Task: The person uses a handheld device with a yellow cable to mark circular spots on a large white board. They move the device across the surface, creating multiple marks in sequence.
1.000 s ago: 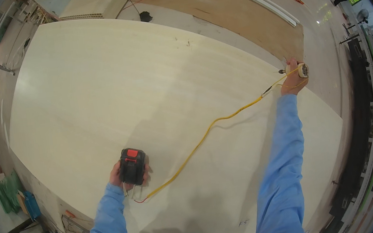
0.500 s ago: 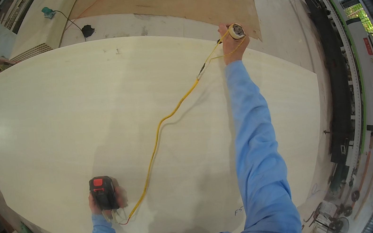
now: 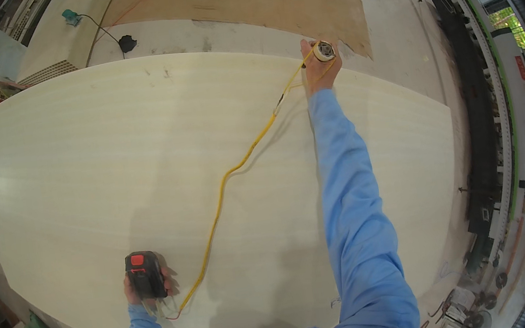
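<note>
My left hand grips the black and red chalk-line case at the near edge of the pale board. My right hand pinches the reel at the far edge. The yellow line runs slack and diagonal between them, case nearer me. Since 0.5 s ago little has moved.

Left hand grips black-red case; right hand pinches, seemingly, yellow tape.

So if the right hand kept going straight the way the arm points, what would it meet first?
Probably the brown board lying on the floor past the pale panel's far edge. The right hand already sits at that edge; depth is hard to judge.
</note>
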The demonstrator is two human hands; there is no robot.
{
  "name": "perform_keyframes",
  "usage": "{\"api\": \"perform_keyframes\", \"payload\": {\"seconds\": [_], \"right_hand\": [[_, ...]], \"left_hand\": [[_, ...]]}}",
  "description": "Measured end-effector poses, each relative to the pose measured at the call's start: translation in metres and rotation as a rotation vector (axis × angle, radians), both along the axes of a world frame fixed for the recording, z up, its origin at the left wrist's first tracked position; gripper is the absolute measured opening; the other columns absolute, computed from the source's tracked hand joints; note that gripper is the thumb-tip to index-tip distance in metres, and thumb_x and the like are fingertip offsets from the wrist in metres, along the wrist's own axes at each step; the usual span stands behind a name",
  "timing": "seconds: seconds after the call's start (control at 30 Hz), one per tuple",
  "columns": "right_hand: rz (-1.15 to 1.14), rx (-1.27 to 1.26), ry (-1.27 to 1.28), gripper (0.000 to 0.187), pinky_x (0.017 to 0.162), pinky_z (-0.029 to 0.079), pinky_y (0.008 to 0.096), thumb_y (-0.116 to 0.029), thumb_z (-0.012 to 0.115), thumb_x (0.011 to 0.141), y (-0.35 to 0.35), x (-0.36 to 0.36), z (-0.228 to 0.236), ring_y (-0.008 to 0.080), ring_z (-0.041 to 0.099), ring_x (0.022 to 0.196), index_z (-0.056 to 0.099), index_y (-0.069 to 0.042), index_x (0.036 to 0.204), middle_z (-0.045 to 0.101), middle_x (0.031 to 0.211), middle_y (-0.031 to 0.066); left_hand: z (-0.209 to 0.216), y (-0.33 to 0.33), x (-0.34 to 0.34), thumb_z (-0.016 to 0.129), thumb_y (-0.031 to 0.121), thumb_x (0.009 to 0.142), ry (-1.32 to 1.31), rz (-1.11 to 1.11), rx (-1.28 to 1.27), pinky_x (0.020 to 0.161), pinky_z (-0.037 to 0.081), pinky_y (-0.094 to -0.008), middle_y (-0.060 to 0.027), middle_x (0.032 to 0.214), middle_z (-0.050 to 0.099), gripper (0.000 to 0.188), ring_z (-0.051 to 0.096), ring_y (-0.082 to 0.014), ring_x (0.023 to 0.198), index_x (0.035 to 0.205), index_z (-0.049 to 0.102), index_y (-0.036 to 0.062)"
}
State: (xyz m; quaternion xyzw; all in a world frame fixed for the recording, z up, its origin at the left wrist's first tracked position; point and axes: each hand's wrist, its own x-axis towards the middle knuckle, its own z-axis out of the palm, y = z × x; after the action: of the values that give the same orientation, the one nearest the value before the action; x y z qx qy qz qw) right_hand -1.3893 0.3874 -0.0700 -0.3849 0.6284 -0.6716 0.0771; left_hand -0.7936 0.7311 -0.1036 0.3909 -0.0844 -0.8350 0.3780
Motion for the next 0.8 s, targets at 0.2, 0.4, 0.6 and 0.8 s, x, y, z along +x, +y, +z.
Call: {"api": "perform_keyframes", "payload": {"seconds": [0.2, 0.4, 0.6, 0.8], "right_hand": [[0.144, -0.136, -0.098, 0.024, 0.067, 0.050, 0.0258, -0.004, 0.080, 0.080, 0.022, 0.003, 0.018, 0.0097, 0.058, 0.073, 0.058, -0.005, 0.089, 0.064, 0.081, 0.0022], [0.059, -0.039, -0.135, 0.024, 0.064, 0.050, 0.0246, -0.003, 0.080, 0.080, 0.023, 0.009, 0.010, 0.0095, 0.058, 0.074, 0.058, -0.005, 0.089, 0.063, 0.082, 0.0023], [0.117, -0.192, -0.122, 0.023, 0.068, 0.052, 0.0266, -0.002, 0.080, 0.079, 0.041, 0.010, 0.016, 0.0113, 0.060, 0.076, 0.060, -0.005, 0.090, 0.064, 0.083, 0.0030], [0.054, -0.007, -0.086, 0.022, 0.064, 0.050, 0.0256, -0.002, 0.079, 0.081, 0.050, 0.022, 0.014, 0.0100, 0.059, 0.072, 0.058, -0.005, 0.089, 0.064, 0.082, 0.0036]], "left_hand": [[0.007, -0.004, -0.007, 0.047, 0.074, 0.088, -0.015, 0.015, 0.023, 0.067, 0.056, -0.0509, -0.0221, 0.117, 0.061, 0.085, 0.064, -0.0364, 0.085, 0.144, 0.045, 0.0092], [0.015, -0.006, -0.015, 0.049, 0.073, 0.087, 0.002, 0.018, 0.022, 0.064, 0.056, -0.0507, -0.0210, 0.117, 0.061, 0.087, 0.064, -0.0354, 0.083, 0.146, 0.043, 0.0092], [0.008, -0.007, -0.012, 0.049, 0.073, 0.088, 0.004, 0.023, 0.020, 0.064, 0.055, -0.0505, -0.0219, 0.117, 0.060, 0.087, 0.063, -0.0352, 0.084, 0.146, 0.042, 0.0079], [0.011, -0.009, -0.017, 0.047, 0.073, 0.089, 0.020, 0.026, 0.004, 0.063, 0.055, -0.0485, -0.0228, 0.116, 0.060, 0.086, 0.063, -0.0345, 0.082, 0.145, 0.043, 0.0071]]}}
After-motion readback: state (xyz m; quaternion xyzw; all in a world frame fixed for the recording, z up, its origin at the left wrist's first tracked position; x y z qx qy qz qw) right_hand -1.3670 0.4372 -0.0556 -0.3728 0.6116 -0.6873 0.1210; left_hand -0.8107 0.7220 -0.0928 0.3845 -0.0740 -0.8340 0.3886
